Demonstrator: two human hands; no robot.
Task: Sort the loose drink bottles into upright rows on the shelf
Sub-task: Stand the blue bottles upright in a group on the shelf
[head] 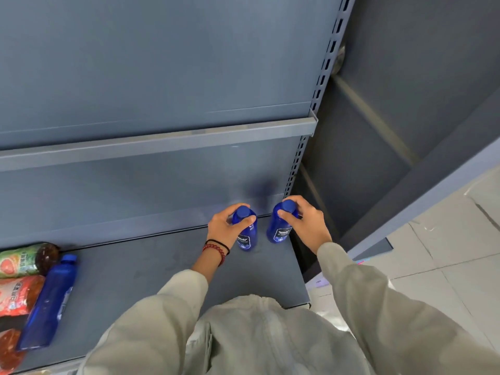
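Note:
Two blue bottles stand upright side by side at the back right of the grey shelf [151,272]. My left hand [226,228] grips the left blue bottle [247,235] around its neck and shoulder. My right hand [305,221] holds the right blue bottle [280,230] just below its cap. A third blue bottle [50,301] lies on its side at the shelf's left. Beside it lie a green-labelled bottle [24,259] and a red-labelled bottle [17,295]; another red one [9,349] is cut off at the frame's edge.
A higher shelf [162,142] overhangs the back of the lower one. A slotted upright post [322,85] bounds the shelf on the right, with another shelving unit and light floor tiles [446,253] beyond.

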